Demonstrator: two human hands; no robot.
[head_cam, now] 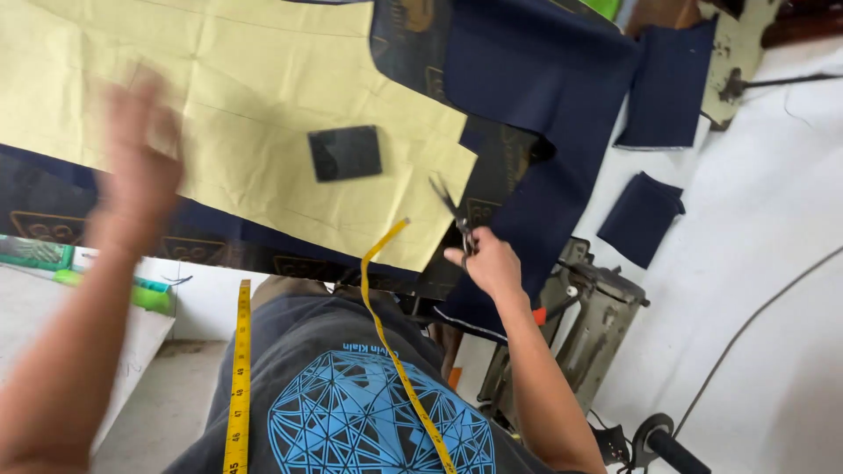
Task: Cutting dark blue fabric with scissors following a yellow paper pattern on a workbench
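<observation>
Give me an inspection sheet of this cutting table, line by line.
Surface: work table spread with navy cloth.
Job's things: pale yellow paper pattern lies flat on the cloth; scissors at its lower right corner; yellow tape measure hangs round the person's neck.
Clutter: black square block rests on the pattern; two loose navy pieces lie to the right.
Grippers: left hand blurred, over the pattern, holds nothing seen; right hand grips the scissors.
Cables: a thin cable crosses the white surface at right.
Surroundings: grey metal machine beside the table; green items at left.
</observation>
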